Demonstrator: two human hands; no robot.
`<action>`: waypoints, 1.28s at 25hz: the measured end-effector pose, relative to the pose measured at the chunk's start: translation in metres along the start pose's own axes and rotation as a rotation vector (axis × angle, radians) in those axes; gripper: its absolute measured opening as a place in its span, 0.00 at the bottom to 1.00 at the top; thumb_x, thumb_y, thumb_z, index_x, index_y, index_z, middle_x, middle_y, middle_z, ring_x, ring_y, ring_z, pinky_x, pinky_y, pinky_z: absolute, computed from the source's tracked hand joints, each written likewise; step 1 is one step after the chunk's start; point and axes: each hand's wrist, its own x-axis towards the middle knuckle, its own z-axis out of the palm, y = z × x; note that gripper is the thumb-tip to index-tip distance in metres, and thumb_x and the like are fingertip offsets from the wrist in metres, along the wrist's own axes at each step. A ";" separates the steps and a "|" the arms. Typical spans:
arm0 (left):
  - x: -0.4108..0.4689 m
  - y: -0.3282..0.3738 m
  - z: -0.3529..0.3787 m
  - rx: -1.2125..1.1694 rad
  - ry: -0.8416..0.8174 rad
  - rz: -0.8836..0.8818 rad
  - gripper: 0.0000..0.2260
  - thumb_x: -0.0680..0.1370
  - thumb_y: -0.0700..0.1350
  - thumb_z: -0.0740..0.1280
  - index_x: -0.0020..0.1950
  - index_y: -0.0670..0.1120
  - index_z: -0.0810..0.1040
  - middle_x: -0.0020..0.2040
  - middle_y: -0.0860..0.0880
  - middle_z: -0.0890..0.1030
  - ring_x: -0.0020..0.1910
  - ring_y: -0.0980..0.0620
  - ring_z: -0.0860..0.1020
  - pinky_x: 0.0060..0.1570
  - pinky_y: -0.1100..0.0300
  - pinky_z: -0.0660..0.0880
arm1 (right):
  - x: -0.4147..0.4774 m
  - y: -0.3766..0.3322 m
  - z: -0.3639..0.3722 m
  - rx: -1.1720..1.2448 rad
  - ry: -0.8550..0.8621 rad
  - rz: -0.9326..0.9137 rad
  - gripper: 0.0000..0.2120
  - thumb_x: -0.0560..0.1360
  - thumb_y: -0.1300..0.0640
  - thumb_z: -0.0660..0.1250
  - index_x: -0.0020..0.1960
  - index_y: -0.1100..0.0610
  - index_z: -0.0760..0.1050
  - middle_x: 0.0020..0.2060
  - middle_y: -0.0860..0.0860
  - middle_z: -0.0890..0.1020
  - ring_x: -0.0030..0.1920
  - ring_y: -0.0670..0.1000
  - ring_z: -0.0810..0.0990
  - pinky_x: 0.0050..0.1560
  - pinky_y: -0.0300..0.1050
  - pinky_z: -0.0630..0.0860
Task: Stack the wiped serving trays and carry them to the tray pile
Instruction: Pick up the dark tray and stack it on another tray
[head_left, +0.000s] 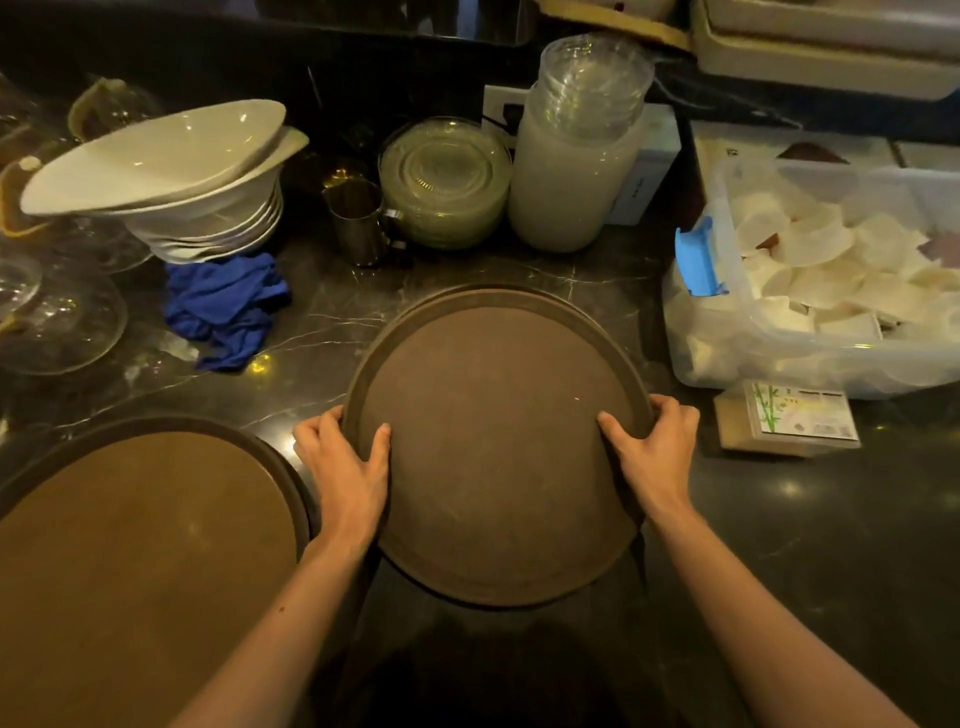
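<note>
Your two forearms reach forward from the bottom edge toward a round brown serving tray (496, 447) at the centre of the dark marble counter (779, 545). Your left hand (345, 462) clasps the tray's left rim, thumb laid on its inner surface and fingers curled under the edge. Your right hand (654, 452) clasps the right rim in the same way, thumb on top. The tray's near edge overhangs the counter toward you; along its far edge the rim of a second tray (493, 290) shows beneath it, so the two lie stacked.

To your left, separate from the held stack, lies another brown tray (140, 561), with a further rim visible under it.

Farther back on the left, a crumpled blue cloth (228, 306) lies just in front of a stack of white bowls (171, 176). Clear glass plates (57, 312) sit at the far left edge. Behind the held tray stand a metal cup (358, 221), a stack of glass dishes (447, 182) and a frosted jar (571, 176) topped with clear glass bowls.

To your right, a clear plastic bin (696, 358) holds white folded napkins (831, 270); a small packet (789, 418) lies just in front of it.
</note>
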 end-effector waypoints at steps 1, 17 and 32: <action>0.003 0.000 0.002 -0.002 0.007 0.004 0.23 0.74 0.45 0.72 0.65 0.38 0.71 0.61 0.39 0.67 0.61 0.43 0.68 0.61 0.62 0.61 | 0.003 -0.001 0.001 0.003 0.008 -0.005 0.28 0.70 0.50 0.76 0.64 0.61 0.70 0.61 0.58 0.68 0.61 0.57 0.72 0.63 0.47 0.69; 0.020 -0.008 0.021 0.072 -0.033 0.053 0.26 0.76 0.47 0.69 0.71 0.38 0.68 0.61 0.38 0.66 0.62 0.42 0.64 0.61 0.57 0.60 | 0.022 0.004 0.013 -0.045 -0.012 -0.018 0.29 0.72 0.47 0.73 0.65 0.60 0.68 0.62 0.58 0.68 0.60 0.55 0.72 0.58 0.43 0.68; -0.024 0.000 -0.007 0.206 -0.209 0.112 0.32 0.78 0.49 0.65 0.78 0.42 0.55 0.72 0.39 0.60 0.70 0.38 0.60 0.69 0.46 0.63 | -0.030 0.014 -0.017 -0.262 -0.251 -0.137 0.34 0.80 0.49 0.62 0.79 0.60 0.51 0.73 0.60 0.60 0.71 0.60 0.65 0.69 0.54 0.66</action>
